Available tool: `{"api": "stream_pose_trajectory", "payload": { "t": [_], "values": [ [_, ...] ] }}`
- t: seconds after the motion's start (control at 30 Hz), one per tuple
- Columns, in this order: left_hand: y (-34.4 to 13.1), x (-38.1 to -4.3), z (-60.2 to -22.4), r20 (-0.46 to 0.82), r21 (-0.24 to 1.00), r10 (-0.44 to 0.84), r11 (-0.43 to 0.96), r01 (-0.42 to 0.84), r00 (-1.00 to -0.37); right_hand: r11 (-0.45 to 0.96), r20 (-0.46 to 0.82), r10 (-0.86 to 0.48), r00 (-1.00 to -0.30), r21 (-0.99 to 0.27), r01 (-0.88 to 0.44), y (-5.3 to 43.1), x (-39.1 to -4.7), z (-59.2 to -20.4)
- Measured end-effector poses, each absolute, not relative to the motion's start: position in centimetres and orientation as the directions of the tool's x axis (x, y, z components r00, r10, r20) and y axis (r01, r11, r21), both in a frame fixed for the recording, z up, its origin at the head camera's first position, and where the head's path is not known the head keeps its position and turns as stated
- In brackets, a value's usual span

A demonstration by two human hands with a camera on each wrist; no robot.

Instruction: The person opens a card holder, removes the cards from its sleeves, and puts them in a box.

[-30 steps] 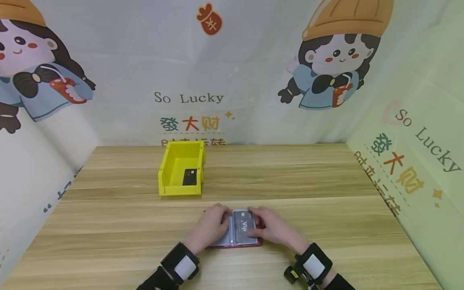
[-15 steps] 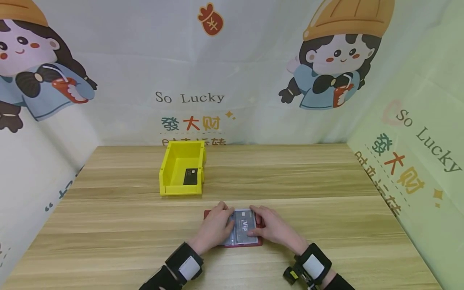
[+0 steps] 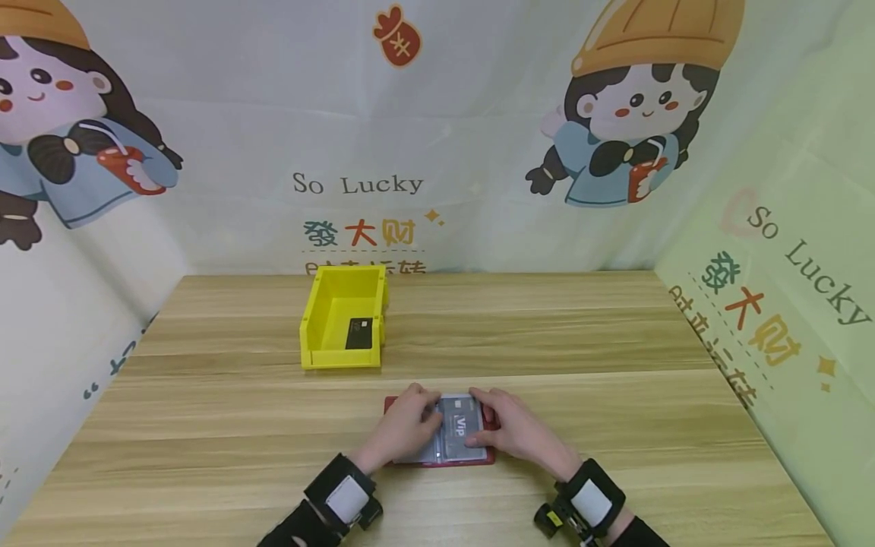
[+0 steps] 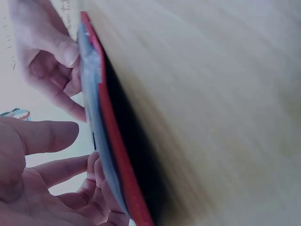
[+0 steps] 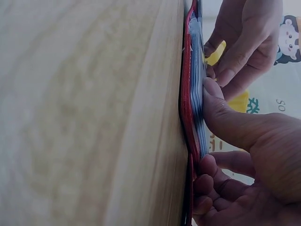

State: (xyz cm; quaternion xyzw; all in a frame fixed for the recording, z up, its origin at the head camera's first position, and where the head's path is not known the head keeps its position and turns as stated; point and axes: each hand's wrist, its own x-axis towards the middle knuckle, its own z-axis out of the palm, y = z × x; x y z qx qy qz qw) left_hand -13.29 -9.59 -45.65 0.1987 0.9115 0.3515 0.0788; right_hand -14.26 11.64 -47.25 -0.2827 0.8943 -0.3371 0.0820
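Note:
A red-covered card holder (image 3: 454,464) lies spread open on the table, with clear plastic pages. In its right page sits a grey card (image 3: 462,433) marked "Vip". My left hand (image 3: 405,424) is over the left page, fingertips near the top by the fold; in the left wrist view its thumb stands clear of the pages while other fingers touch them. My right hand (image 3: 514,427) grips the right side of the holder, thumb on the face of the card page and fingers bent at the outer edge (image 5: 203,183). The left page is mostly hidden.
Behind the holder, to the left, stands a yellow bin (image 3: 306,334) with a black card (image 3: 358,333) inside. The wooden table (image 3: 581,327) ends against a printed cloth backdrop (image 3: 478,152) at the back and sides.
My left hand first shifted right, over the fold, then drew back slightly left, showing more of the left page. My right hand and the grey card have stayed almost still.

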Motion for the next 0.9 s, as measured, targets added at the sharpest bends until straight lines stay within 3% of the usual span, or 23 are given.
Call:
{"api": "stream_pose_trajectory", "payload": {
  "t": [0.3,0.9],
  "values": [
    [-9.43,-13.6,-45.31,0.007,0.736,0.439,0.606,0.302,-0.898,0.63,0.057,-0.557,-0.828,-0.621,-0.467,11.59,-14.17,-47.44],
    [-9.28,-13.16,-44.86,-0.075,0.783,0.34,0.602,0.156,-0.938,0.633,0.039,-0.556,-0.83,-0.628,-0.453,11.62,-14.06,-47.45]
  ]
}}
